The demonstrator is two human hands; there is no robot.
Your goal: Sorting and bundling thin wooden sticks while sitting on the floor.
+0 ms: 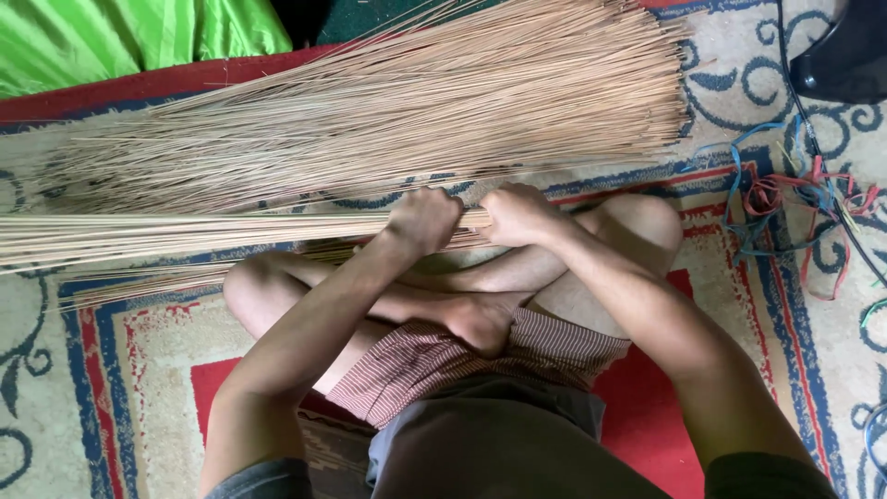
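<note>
Sticks (185,233), thin and pale, are running in a tight bundle from the left edge across the person's lap, and both hands are gripping the bundle at its right end. In the head view, the left hand (425,220) is closing into a fist around the bundle, fingers curled fully over the top. The right hand (519,214) is sitting just beside it, also wrapped tight around the same bundle, knuckles up. The two fists are nearly touching. The person is sitting cross-legged on a patterned rug (83,388) of red, blue and cream, with bare knees showing under the forearms. Beyond the hands, a much larger pile (416,111) of the same sticks is lying fanned out across the rug, well spread at its left end. A green cloth (111,37) is lying at the upper left. Coloured strings (785,199) are lying tangled on the rug at the right, near a black object (845,55) in the corner.
</note>
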